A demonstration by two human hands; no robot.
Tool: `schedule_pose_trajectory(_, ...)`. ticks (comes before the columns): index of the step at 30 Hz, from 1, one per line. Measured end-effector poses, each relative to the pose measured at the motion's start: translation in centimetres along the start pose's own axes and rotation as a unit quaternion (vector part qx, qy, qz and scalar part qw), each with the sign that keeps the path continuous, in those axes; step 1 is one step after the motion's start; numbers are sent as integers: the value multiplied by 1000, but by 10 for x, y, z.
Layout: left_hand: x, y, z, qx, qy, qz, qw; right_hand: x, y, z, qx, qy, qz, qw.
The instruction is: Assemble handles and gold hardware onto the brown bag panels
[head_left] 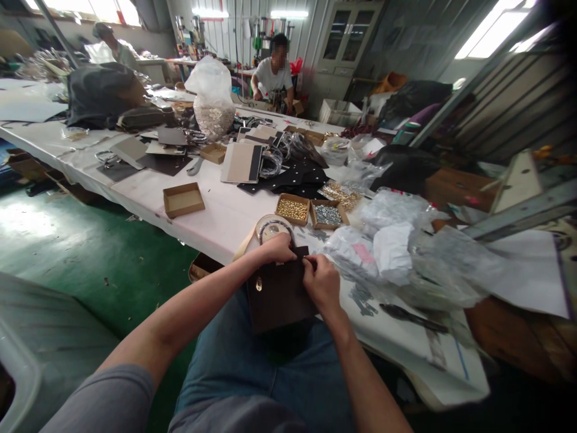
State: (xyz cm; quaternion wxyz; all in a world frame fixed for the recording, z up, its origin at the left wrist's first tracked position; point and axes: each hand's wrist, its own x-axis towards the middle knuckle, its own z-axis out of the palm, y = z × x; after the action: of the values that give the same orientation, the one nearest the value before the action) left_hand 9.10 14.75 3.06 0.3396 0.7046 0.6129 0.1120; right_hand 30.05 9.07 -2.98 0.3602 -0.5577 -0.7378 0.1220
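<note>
A small dark brown bag [277, 294] with a brass clasp rests on my lap against the table edge. My left hand [278, 248] is closed on the bag's top edge. Beside it, my right hand [321, 279] pinches the same top edge, fingers curled. Just beyond my hands lie a roll of tape [271, 227], a box of gold-coloured fittings [293, 208] and a box of silver fittings [327, 214].
The long white table [225, 213] carries an empty cardboard box [183, 199], leather pieces, a clear bag of metal parts [213, 102] and crumpled plastic bags [396, 246]. Scissors [408, 316] lie at the right. Two people work at the far end. Green floor lies left.
</note>
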Motion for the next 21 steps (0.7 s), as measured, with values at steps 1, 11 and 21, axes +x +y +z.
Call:
schedule_pose_trajectory(1, 0, -1, 0, -1, -1, -2, 1000, -1, -1, 2, -1, 5, 5, 1000)
schedule_pose_trajectory(11, -2, 1, 1, -5, -1, -4, 1000, 6, -7, 1, -29, -7, 16, 999)
schedule_pose_trajectory(21, -11, 1, 9, 0, 9, -24, 1000, 21, -4, -6, -56, -78, -32, 995)
